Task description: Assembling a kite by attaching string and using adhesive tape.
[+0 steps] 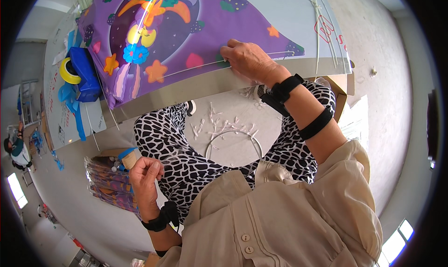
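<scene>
A purple printed kite sheet [179, 52], with stars, a moon and a dangling-legged figure, lies spread over the work surface. Along its near edge runs a thin white rod [186, 70]. My right hand [249, 59] is closed at this edge, its fingertips pinched down on the rod and sheet. What lies under the fingers is hidden. Lower left, my left hand [145, 176] hovers beside my knee, away from the kite. Its fingers are curled and the thumb presses against them; whatever they hold, if anything, cannot be made out.
A blue tape dispenser [86, 76] with a yellow tape roll [69, 71] stands at left. More white rods [317, 29] lie far right. Below, small white pieces [224, 124] litter the floor near a white hoop [233, 132]. Packaged purple sheets [109, 180] lie lower left.
</scene>
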A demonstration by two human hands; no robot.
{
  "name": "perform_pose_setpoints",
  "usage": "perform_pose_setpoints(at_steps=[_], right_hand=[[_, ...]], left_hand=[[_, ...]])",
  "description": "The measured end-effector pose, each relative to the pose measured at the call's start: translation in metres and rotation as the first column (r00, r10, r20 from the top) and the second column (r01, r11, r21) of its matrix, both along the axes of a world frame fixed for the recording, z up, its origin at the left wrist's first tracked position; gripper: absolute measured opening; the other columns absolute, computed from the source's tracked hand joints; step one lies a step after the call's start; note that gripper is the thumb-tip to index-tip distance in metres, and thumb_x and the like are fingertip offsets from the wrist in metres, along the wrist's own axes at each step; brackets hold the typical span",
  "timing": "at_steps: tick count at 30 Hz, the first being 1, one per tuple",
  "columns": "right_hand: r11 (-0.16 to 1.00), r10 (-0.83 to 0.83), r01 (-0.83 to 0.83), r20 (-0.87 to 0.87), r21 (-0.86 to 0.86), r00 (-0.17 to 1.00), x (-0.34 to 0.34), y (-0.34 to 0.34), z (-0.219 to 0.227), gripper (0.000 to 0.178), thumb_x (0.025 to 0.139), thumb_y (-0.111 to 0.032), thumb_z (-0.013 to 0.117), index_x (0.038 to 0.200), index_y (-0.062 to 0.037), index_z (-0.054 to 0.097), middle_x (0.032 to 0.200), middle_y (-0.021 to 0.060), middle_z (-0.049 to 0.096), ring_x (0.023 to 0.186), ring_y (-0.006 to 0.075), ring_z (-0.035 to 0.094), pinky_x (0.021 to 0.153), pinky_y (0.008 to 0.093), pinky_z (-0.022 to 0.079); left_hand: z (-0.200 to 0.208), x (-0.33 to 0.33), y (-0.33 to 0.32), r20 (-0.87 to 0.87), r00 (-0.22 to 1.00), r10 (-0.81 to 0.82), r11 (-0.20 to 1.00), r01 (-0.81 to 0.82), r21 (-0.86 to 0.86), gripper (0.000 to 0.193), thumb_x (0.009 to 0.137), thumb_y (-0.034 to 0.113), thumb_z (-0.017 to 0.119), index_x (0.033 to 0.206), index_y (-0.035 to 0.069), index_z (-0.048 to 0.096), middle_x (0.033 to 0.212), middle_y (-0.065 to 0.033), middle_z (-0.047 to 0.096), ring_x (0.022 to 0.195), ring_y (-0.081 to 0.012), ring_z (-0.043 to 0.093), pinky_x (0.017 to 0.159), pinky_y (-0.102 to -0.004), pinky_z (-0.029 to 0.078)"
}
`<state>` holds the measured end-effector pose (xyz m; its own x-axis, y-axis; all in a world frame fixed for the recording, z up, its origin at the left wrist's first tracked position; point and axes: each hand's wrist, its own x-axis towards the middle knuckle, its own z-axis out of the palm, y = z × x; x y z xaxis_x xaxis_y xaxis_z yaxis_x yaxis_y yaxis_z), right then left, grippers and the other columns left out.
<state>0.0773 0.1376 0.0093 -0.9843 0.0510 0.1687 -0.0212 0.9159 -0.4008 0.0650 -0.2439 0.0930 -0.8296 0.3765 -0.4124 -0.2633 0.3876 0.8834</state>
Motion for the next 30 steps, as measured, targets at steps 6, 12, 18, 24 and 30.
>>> perform_pose_setpoints(at_steps=[6, 12, 18, 24, 30], right_hand=[[1.0, 0.018, -0.018, -0.011, -0.003, 1.0, 0.0, 0.001, 0.002, 0.008, 0.08, -0.002, 0.057, 0.087, -0.0044, 0.055, 0.083, 0.012, 0.057, 0.071, 0.0347, 0.061, 0.061, 0.0417, 0.05], [1.0, 0.017, -0.017, 0.132, -0.001, 0.991, 0.0, 0.0, 0.012, 0.021, 0.076, 0.002, 0.053, 0.094, -0.0044, 0.06, 0.092, 0.0151, 0.059, 0.081, 0.035, 0.062, 0.071, 0.0407, 0.051], [1.0, 0.013, -0.013, 0.139, -0.002, 0.99, 0.0, 0.003, 0.011, 0.02, 0.076, 0.001, 0.054, 0.094, -0.0058, 0.06, 0.091, 0.014, 0.059, 0.081, 0.0348, 0.062, 0.07, 0.0412, 0.051], [1.0, 0.029, -0.028, 0.117, -0.01, 0.993, 0.001, 0.004, 0.011, 0.019, 0.077, 0.0, 0.055, 0.094, -0.0055, 0.061, 0.088, 0.0141, 0.058, 0.08, 0.035, 0.062, 0.069, 0.0417, 0.051], [0.999, 0.022, -0.019, 0.115, -0.025, 0.993, 0.001, 0.004, 0.011, 0.019, 0.076, 0.0, 0.055, 0.093, -0.0056, 0.06, 0.088, 0.0144, 0.058, 0.079, 0.0351, 0.062, 0.069, 0.042, 0.051]], left_hand=[[-0.001, 0.0, 0.001, 0.005, 1.0, 0.001, 1.0, -0.001, -0.005, 0.019, 0.087, 0.014, 0.062, 0.075, 0.001, 0.055, 0.067, -0.003, 0.058, 0.056, -0.0077, 0.047, 0.054, -0.0206, 0.038], [0.0, 0.001, 0.0, -0.002, 1.0, -0.002, 1.0, 0.002, -0.001, 0.019, 0.088, 0.014, 0.061, 0.075, 0.001, 0.056, 0.067, -0.0029, 0.058, 0.056, -0.0076, 0.047, 0.054, -0.0204, 0.038], [-0.001, 0.001, 0.001, 0.001, 1.0, 0.006, 1.0, -0.006, -0.009, 0.019, 0.087, 0.014, 0.062, 0.074, 0.001, 0.056, 0.067, -0.0027, 0.058, 0.056, -0.0073, 0.047, 0.054, -0.0203, 0.038], [-0.001, 0.0, 0.001, 0.003, 1.0, 0.006, 1.0, -0.006, -0.014, 0.02, 0.087, 0.014, 0.062, 0.074, 0.001, 0.055, 0.067, -0.0026, 0.058, 0.056, -0.0073, 0.047, 0.054, -0.0202, 0.038], [-0.002, 0.0, 0.0, -0.004, 1.0, -0.006, 1.0, 0.006, -0.006, 0.019, 0.088, 0.014, 0.062, 0.074, 0.002, 0.055, 0.067, -0.003, 0.058, 0.056, -0.0074, 0.048, 0.054, -0.0201, 0.038]])
